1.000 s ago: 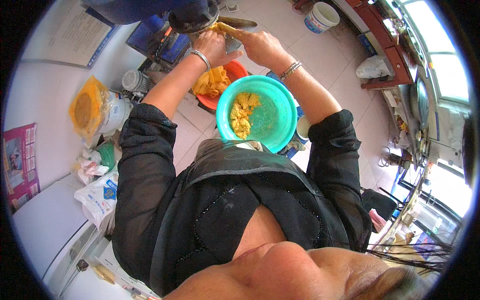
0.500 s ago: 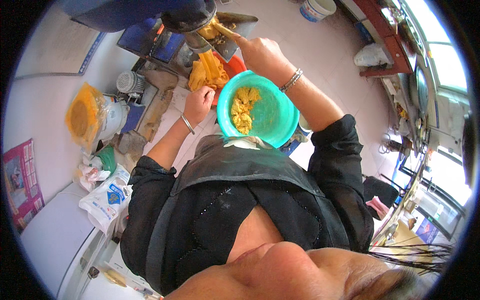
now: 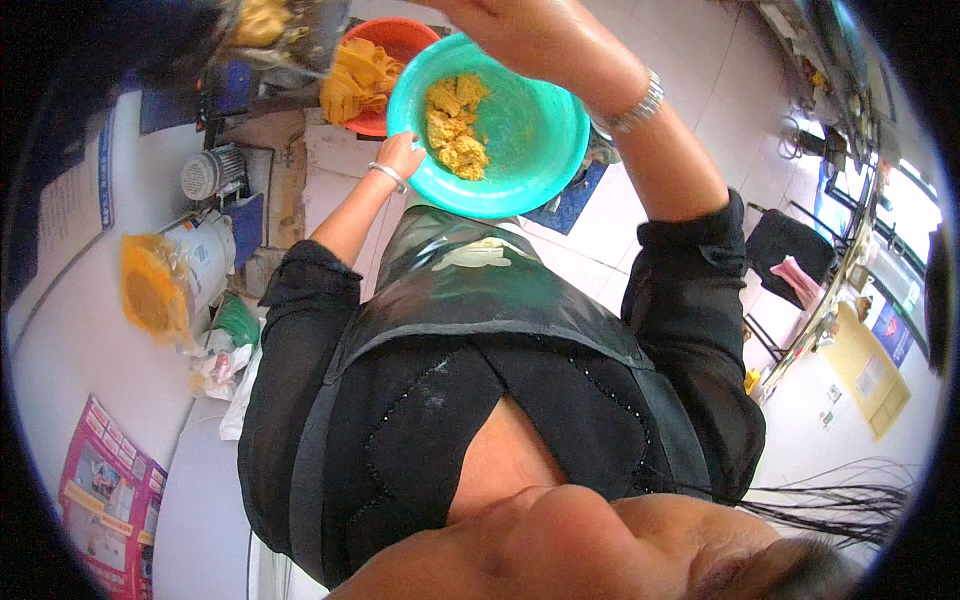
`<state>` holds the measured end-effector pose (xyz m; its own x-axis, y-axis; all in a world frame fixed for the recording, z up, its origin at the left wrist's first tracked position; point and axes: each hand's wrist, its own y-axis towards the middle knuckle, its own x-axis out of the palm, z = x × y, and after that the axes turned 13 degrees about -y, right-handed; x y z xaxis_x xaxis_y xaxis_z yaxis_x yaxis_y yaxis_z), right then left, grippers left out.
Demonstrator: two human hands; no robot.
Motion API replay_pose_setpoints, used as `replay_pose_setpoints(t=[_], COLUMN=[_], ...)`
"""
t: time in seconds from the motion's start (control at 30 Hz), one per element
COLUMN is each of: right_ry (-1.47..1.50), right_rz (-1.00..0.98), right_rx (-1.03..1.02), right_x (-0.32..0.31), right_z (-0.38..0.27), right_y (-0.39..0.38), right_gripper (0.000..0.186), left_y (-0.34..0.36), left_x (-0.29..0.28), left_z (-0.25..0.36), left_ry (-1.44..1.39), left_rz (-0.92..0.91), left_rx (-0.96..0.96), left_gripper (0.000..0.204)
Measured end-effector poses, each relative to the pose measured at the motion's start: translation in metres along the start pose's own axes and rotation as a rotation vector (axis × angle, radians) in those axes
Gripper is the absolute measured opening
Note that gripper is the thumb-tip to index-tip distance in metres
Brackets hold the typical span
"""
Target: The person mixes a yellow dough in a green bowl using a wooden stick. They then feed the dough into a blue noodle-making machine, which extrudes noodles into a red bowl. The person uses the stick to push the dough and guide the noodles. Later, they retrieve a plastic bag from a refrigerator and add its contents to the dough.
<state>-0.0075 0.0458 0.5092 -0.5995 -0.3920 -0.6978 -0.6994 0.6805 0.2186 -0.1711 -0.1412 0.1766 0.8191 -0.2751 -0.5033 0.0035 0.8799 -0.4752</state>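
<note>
The left hand (image 3: pixel 402 157) has moved to the teal basin (image 3: pixel 545 125) at upper middle, its grip pinching the rim, where a one-sided pull could spill the yellow lumps (image 3: pixel 456 120); the right hand's (image 3: pixel 542 42) grip I cannot tell.

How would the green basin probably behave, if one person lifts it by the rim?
The basin would likely feel heavier on its left, where the yellow lumps lie. It looks like thin plastic, so it may be light and flex slightly. Its smooth shine suggests it could slip.
</note>
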Motion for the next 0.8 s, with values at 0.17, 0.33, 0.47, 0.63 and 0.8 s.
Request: replay_pose_setpoints(t=[0.17,0.33,0.47,0.63,0.8], right_ry=[-0.162,-0.071,-0.041,0.034,-0.13], right_rz=[0.01,-0.105,-0.107,-0.117,0.123], right_rx=[0.243,0.778,0.91,0.965,0.753], right_x=[-0.004,0.041,0.073,0.088,0.112], right_z=[0.095,0.186,0.222,0.245,0.278], right_y=[-0.105,-0.234,-0.314,-0.335,-0.323], right_gripper=[0.031,0.023,0.024,0.024,0.024], left_y=[0.068,0.082,0.101,0.105,0.093], left_x=[0.109,0.248,0.203,0.22,0.215], left_z=[-0.042,-0.093,0.053,-0.012,-0.05], left_ry=[-0.547,-0.82,-0.287,-0.147,-1.059], left_rz=[0.023,0.536,0.492,0.391,0.274], left_rx=[-0.781,-0.822,-1.145,-0.853,-0.593], left_gripper=[0.05,0.071,0.081,0.059,0.03])
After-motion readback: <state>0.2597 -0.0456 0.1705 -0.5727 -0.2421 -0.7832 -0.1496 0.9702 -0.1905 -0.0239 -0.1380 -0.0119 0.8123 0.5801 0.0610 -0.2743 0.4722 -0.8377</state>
